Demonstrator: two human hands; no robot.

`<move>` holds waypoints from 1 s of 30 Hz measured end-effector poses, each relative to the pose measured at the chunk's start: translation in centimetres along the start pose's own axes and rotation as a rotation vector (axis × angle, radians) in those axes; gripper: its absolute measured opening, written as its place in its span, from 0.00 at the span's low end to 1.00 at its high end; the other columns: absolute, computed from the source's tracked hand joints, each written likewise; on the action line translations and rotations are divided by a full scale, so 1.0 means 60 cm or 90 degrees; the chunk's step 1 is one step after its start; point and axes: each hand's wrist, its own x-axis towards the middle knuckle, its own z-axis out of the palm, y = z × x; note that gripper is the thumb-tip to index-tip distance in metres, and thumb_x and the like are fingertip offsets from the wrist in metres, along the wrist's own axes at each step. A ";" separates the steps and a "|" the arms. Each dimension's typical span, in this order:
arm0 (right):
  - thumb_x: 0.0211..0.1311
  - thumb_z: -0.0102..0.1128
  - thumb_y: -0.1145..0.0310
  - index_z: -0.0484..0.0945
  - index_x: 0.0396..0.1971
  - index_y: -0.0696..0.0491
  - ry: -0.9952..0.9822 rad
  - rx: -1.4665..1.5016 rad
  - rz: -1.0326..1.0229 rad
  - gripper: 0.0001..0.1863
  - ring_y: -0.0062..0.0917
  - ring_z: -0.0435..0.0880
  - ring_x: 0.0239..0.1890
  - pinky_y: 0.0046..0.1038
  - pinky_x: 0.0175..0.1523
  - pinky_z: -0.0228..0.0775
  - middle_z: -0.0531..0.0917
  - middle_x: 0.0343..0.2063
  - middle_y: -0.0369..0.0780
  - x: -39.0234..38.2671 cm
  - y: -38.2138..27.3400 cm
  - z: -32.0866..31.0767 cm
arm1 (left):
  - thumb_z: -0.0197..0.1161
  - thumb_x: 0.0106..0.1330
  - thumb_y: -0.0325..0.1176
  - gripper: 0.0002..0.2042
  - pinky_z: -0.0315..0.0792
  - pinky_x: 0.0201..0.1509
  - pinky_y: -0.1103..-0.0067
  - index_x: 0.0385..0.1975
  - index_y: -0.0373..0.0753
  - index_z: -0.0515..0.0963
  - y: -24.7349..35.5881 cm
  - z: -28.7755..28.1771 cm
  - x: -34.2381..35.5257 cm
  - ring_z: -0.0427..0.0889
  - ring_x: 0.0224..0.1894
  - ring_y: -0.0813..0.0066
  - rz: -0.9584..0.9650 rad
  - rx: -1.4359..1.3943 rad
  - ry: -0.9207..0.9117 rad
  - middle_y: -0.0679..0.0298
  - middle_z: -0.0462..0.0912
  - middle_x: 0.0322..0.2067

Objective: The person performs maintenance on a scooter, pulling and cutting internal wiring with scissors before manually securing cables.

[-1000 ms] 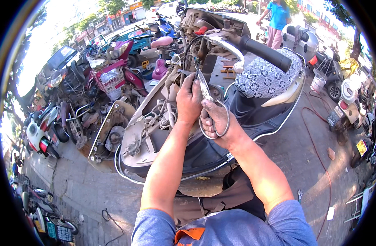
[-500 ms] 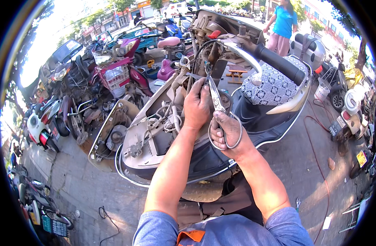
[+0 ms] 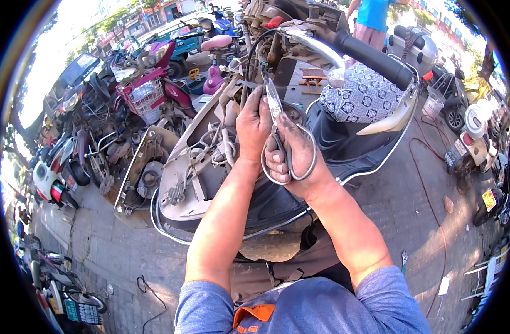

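My right hand [image 3: 296, 158] grips a pair of scissors [image 3: 275, 106] by its large loop handles, blades pointing up and away from me. Close beside the blades, my left hand [image 3: 254, 131] is closed in a pinch. What its fingertips hold is hidden; thin wires [image 3: 265, 69] show just beyond them. Both hands are over a partly stripped scooter [image 3: 210, 200], whose beige inner panel and loose cables lie exposed. A black handlebar grip [image 3: 371, 58] and a seat with a blue-and-white patterned cover [image 3: 360, 100] are to the right of my hands.
A removed body panel [image 3: 133, 167] leans at the scooter's left. Several scooters and a pink bike with a basket [image 3: 141, 96] crowd the far left. A person in a blue top [image 3: 371, 16] stands beyond the seat. A red hose [image 3: 427, 206] and a wrench [image 3: 404, 261] lie on the right-hand ground.
The view has shifted, so the scene sits higher and slightly left. My right hand and the scissors have moved a little left, closer to my left hand. Both grips are kept.
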 end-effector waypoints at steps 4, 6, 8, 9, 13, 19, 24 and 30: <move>0.79 0.55 0.39 0.79 0.26 0.52 -0.061 0.037 0.012 0.31 0.14 0.68 0.12 0.14 0.16 0.62 0.71 0.15 0.29 0.005 -0.019 -0.012 | 0.58 0.81 0.36 0.17 0.80 0.52 0.68 0.61 0.33 0.80 0.016 0.004 0.001 0.90 0.47 0.55 0.005 -0.010 0.007 0.44 0.89 0.45; 0.79 0.57 0.40 0.79 0.26 0.52 -0.071 0.050 0.022 0.30 0.13 0.69 0.12 0.14 0.16 0.62 0.71 0.15 0.29 0.005 -0.026 -0.019 | 0.59 0.81 0.35 0.17 0.80 0.52 0.68 0.61 0.32 0.80 0.021 0.001 -0.002 0.90 0.46 0.55 0.007 0.001 0.009 0.44 0.89 0.45; 0.78 0.59 0.41 0.78 0.27 0.53 -0.060 0.046 0.025 0.29 0.13 0.69 0.12 0.14 0.16 0.63 0.70 0.15 0.29 0.002 -0.031 -0.017 | 0.59 0.80 0.35 0.16 0.80 0.52 0.68 0.60 0.32 0.80 0.024 0.001 -0.003 0.90 0.46 0.54 0.011 0.007 0.008 0.45 0.89 0.45; 0.78 0.59 0.41 0.78 0.28 0.53 -0.053 0.057 0.026 0.29 0.13 0.69 0.12 0.14 0.16 0.63 0.71 0.15 0.29 0.003 -0.030 -0.013 | 0.59 0.80 0.35 0.16 0.80 0.51 0.68 0.60 0.33 0.80 0.020 0.000 -0.001 0.90 0.46 0.53 0.014 0.011 0.006 0.45 0.89 0.45; 0.77 0.61 0.41 0.76 0.31 0.51 -0.028 0.066 0.009 0.26 0.14 0.68 0.13 0.15 0.16 0.63 0.71 0.17 0.29 0.008 -0.013 0.006 | 0.60 0.79 0.33 0.16 0.81 0.51 0.67 0.61 0.35 0.81 0.003 0.002 0.003 0.90 0.46 0.50 0.005 0.026 0.010 0.44 0.89 0.45; 0.79 0.60 0.44 0.76 0.33 0.50 -0.011 -0.166 -0.114 0.23 0.13 0.66 0.17 0.19 0.23 0.55 0.71 0.19 0.28 0.011 0.019 -0.020 | 0.59 0.80 0.35 0.17 0.79 0.54 0.69 0.62 0.33 0.80 0.008 0.006 -0.004 0.89 0.48 0.57 -0.022 0.022 -0.001 0.45 0.89 0.47; 0.82 0.57 0.46 0.77 0.32 0.51 0.017 -0.239 -0.190 0.24 0.12 0.66 0.20 0.21 0.25 0.56 0.70 0.19 0.28 0.001 0.005 -0.028 | 0.56 0.83 0.36 0.17 0.76 0.57 0.74 0.62 0.33 0.78 0.021 0.003 -0.001 0.82 0.47 0.70 -0.088 -0.131 -0.035 0.57 0.87 0.47; 0.78 0.57 0.39 0.75 0.31 0.49 -0.001 -0.157 0.019 0.27 0.16 0.68 0.15 0.21 0.21 0.61 0.72 0.19 0.30 -0.031 -0.017 -0.017 | 0.54 0.82 0.33 0.13 0.75 0.50 0.77 0.56 0.32 0.79 0.018 0.000 0.009 0.80 0.42 0.75 -0.105 -0.129 -0.046 0.60 0.85 0.41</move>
